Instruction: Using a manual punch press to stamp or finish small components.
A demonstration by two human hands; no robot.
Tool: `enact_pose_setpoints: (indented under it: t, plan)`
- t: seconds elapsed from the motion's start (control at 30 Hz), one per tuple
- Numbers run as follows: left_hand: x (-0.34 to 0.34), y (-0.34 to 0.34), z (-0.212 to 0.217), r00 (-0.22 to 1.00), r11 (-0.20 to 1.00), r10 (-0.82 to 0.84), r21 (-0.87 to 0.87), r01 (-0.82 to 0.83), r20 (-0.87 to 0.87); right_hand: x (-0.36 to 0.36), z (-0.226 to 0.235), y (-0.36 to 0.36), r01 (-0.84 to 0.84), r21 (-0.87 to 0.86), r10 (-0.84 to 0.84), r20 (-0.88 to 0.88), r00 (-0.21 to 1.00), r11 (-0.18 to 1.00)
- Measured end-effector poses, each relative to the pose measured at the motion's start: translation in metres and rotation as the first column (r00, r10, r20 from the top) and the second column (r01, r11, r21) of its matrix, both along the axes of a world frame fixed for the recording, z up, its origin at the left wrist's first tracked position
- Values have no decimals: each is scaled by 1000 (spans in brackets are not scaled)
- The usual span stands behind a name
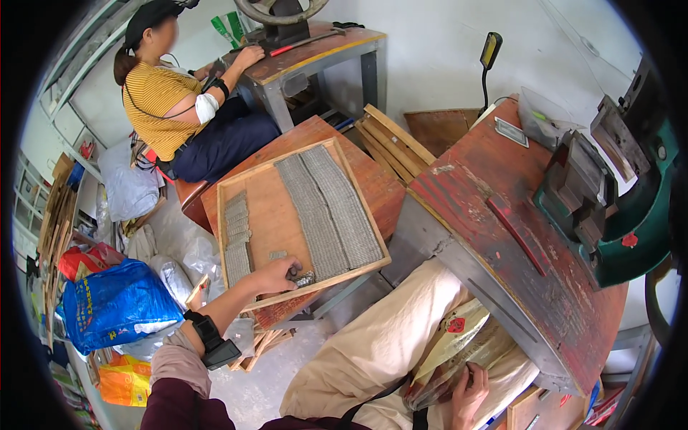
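Note:
A shallow wooden tray (228,175) stands on a red-brown table, with rows of small grey metal pieces (330,215) packed along its right side and shorter rows (236,222) at its left. My left hand (276,277) reaches into its near edge, fingers curled at a small cluster of metal pieces (306,279). A short group of pieces (278,254) lies just beyond the knuckles. Low in my lap, my right hand (469,394) has its fingers bent against a clear plastic bag (459,337) with a red mark. What lies under those fingers is partly hidden.
To the right, a green press machine (609,222) stands on a worn red bench (473,193) with a red bar (516,235) on it. A co-worker (168,100) sits at another table, far left. Blue (118,304) and orange bags (125,380) crowd the left floor.

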State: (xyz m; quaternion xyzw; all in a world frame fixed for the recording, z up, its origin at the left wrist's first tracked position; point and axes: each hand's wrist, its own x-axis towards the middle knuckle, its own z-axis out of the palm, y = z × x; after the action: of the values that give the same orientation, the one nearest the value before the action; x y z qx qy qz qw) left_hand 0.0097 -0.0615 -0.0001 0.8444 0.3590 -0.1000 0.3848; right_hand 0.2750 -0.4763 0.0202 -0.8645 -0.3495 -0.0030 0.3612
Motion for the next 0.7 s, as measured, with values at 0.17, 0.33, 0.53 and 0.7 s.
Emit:
enact_pose_setpoints:
  t: [0.17, 0.33, 0.53, 0.7]
  plan:
    - [-3, -4, -4, 999, 999, -43, 19, 43, 5, -1, 0, 3, 6, -6, -6, -13, 1000, 1000]
    - [-4, -18, 0, 998, 991, -21, 132, 13, 64, 0, 1, 3, 1, -6, -1, -15, 1000, 1000]
    - [-2, -15, 6, 988, 973, 105, 194, -126, 113, -1, -3, 0, -12, -3, 12, 16, 1000, 1000]
    - [-8, -21, -11, 996, 962, -2, 273, -23, 90, -1, -1, 2, -1, -5, 1, -20, 1000, 1000]
